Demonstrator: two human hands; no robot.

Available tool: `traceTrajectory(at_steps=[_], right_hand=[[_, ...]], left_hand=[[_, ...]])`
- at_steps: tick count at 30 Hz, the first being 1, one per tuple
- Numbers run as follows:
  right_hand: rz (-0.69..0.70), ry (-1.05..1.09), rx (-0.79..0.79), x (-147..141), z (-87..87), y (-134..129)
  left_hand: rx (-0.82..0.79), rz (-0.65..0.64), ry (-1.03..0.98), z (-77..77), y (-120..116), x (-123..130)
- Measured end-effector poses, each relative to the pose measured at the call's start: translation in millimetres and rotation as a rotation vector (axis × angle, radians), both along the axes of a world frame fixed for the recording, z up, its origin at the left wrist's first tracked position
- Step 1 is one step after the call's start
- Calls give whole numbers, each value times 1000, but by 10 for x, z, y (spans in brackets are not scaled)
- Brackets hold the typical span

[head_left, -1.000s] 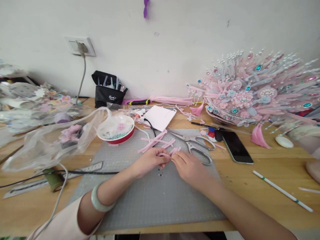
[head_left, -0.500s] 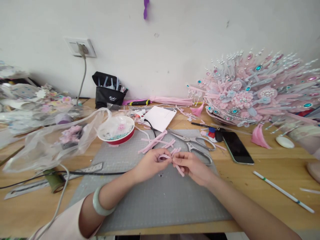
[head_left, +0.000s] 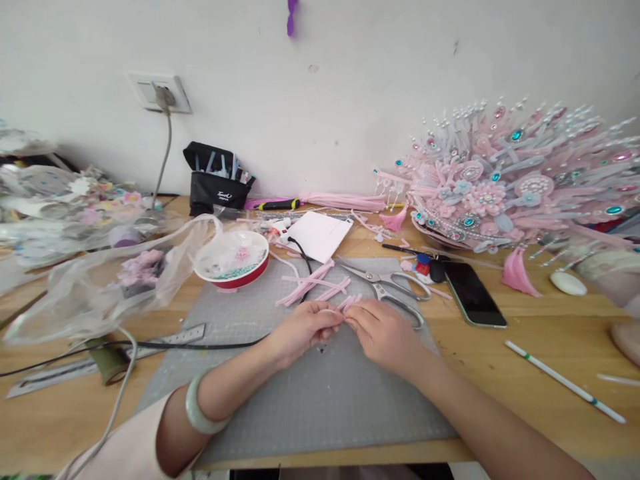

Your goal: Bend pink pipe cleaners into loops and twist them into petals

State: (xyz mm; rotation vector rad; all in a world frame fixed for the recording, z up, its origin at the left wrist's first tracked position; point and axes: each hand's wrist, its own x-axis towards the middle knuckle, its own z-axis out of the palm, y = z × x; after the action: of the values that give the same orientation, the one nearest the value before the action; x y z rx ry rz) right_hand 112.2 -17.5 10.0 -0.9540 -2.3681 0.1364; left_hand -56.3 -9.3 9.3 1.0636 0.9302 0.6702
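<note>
My left hand (head_left: 306,329) and my right hand (head_left: 383,333) meet above the grey cutting mat (head_left: 320,400), fingers pinched together on a small pink strip (head_left: 332,312). Most of the strip is hidden by my fingers. Just beyond my hands lie cut pink strips (head_left: 305,285) in a loose pile on the mat. Silver scissors (head_left: 383,283) lie with their blades apart, behind my right hand. A red and white bowl (head_left: 250,275) with beads stands to the left of the strips.
A black phone (head_left: 474,293) and a large jewelled pink headpiece (head_left: 490,180) are at the right. A striped white stick (head_left: 565,381) lies nearer. At the left are a plastic bag (head_left: 90,293), a green spool (head_left: 109,363), a metal ruler (head_left: 50,379) and cables. A person's hand (head_left: 627,340) shows at the right edge.
My right hand has turned over, its back now facing up, and the strip's loose end below it no longer shows. My left fingers have closed further, and its pink loop is mostly covered.
</note>
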Motion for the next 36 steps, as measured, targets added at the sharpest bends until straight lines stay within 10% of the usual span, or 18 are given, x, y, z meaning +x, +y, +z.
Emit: traceTrajectory(at_steps=[9, 15, 21, 25, 31, 36], right_hand=[[39, 541, -1197, -45, 31, 30], [14, 542, -1110, -47, 0, 45], [30, -1, 29, 17, -17, 21], [65, -187, 262, 24, -30, 11], [69, -5, -49, 11, -62, -5], [-17, 602, -904, -52, -71, -21]], left_hand=[[444, -187, 157, 169, 43, -125], [231, -29, 88, 125, 33, -75], [-96, 35, -84, 14, 21, -19], [-190, 0, -121, -18, 15, -19], [-152, -44, -59, -7, 20, -15], [4, -47, 53, 78, 49, -70]])
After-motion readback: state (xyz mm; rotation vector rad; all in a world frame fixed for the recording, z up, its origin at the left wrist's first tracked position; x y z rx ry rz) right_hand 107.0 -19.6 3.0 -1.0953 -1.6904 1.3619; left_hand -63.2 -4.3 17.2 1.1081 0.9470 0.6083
